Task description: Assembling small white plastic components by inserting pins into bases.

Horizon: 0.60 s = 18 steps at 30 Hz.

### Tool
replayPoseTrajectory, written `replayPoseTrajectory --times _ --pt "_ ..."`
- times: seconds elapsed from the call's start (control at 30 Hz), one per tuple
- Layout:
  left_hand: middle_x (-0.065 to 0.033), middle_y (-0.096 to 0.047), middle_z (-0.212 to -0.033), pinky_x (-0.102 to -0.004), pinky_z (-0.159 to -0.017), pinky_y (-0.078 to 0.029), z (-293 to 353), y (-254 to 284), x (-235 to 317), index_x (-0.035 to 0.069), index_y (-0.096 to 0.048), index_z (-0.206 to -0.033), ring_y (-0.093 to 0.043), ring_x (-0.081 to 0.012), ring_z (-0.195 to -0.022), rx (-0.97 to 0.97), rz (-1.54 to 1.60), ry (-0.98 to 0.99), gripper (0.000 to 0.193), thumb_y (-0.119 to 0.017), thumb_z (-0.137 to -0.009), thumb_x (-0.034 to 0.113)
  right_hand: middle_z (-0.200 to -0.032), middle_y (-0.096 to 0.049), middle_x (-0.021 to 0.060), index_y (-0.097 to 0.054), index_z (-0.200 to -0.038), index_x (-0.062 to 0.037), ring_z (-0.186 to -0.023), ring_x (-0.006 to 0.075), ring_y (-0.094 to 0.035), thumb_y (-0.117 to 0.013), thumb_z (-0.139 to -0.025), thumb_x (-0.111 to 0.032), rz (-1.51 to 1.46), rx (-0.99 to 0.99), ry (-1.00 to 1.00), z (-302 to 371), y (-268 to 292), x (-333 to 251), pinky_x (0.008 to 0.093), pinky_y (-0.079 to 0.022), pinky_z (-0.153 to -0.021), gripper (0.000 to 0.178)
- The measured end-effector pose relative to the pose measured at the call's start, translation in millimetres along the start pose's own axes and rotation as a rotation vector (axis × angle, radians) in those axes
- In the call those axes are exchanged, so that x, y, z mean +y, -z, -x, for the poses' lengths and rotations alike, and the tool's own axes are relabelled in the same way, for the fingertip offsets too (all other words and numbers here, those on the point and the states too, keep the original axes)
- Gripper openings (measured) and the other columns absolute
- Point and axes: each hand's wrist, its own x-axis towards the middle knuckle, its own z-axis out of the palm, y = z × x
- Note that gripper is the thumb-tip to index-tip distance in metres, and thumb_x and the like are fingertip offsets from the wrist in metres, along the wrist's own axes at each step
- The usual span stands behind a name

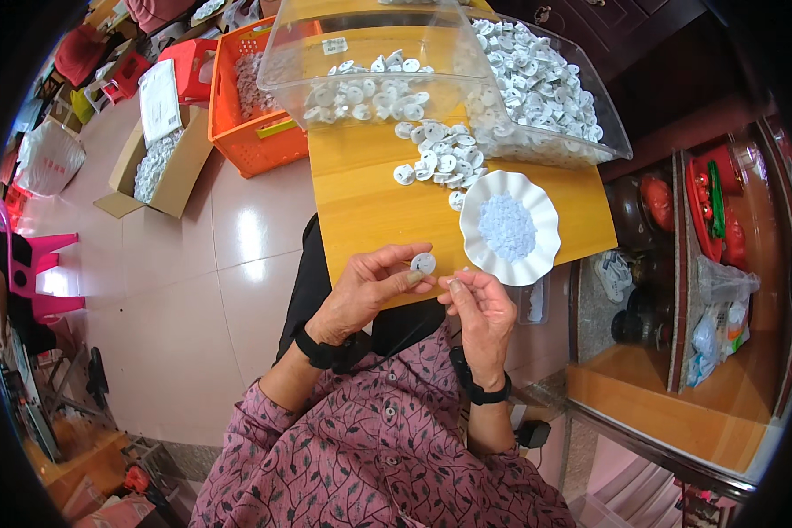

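My left hand (374, 282) pinches a small white round plastic piece (423, 263) between thumb and fingers, just over the table's near edge. Close beside it, my right hand (481, 304) has thumb and forefinger pressed together; whatever lies between them is too small to make out. A white scalloped dish (547, 251) on the table holds many tiny pale blue flat bits (507, 227). Beyond my hands lies a loose heap of white round pieces (449, 154) like the one in my left hand.
Two clear plastic bins, one at the back (282, 75) and one at the right (620, 141), hold more white pieces on the yellow wooden table (361, 207). Left of it stand an orange crate (264, 150) and a cardboard box (189, 167). Wooden shelves (651, 387) flank the right.
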Motion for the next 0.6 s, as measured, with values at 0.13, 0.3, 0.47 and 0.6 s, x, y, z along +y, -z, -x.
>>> replayPoseTrajectory --times 0.13,0.3,0.47,0.6 --pt "-0.0178 -0.064 -0.123 -0.0307 -0.098 -0.053 3 -2 -2 -0.003 -0.052 -0.137 -0.067 -0.0226 -0.108 0.015 0.096 0.009 0.04 -0.057 -0.099 0.007 -0.095 -0.072 0.0094 -0.063 -0.107 0.003 -0.078 0.0101 -0.066 -0.064 -0.096 -0.007 -0.037 0.031 0.0 3 -4 -1 0.0219 -0.052 -0.068 0.015" --pt "-0.0183 -0.063 -0.124 -0.0346 -0.101 -0.053 3 0 -10 -0.004 -0.051 -0.137 -0.065 -0.0267 -0.113 0.003 0.192 -0.019 0.039 -0.056 -0.1 0.007 -0.096 -0.064 0.0051 -0.066 -0.102 0.0023 -0.085 0.0094 -0.06 -0.066 -0.093 -0.001 0.084 0.036 0.16 2 -4 5 0.0221 -0.049 -0.076 0.01" --pt "-0.0173 -0.063 -0.124 -0.0338 -0.1 -0.054 4 -1 -10 -0.004 -0.051 -0.137 -0.065 -0.026 -0.112 -0.005 0.221 -0.001 0.039 -0.057 -0.099 0.007 -0.1 -0.06 0.0052 -0.065 -0.1 0.0025 -0.089 0.0109 -0.059 -0.066 -0.092 0.0 0.057 0.029 0.189 1 -10 8 0.0239 -0.049 -0.078 0.009" --pt "-0.016 -0.064 -0.122 -0.0322 -0.098 -0.055 5 -2 -9 -0.005 -0.053 -0.135 -0.066 -0.0245 -0.11 0.025 0.19 0.022 0.037 -0.057 -0.099 0.007 -0.104 -0.06 0.0067 -0.064 -0.098 0.0019 -0.091 0.0128 -0.06 -0.066 -0.092 0.0 0.088 0.037 0.276 -1 -14 8 0.0251 -0.051 -0.079 0.006"
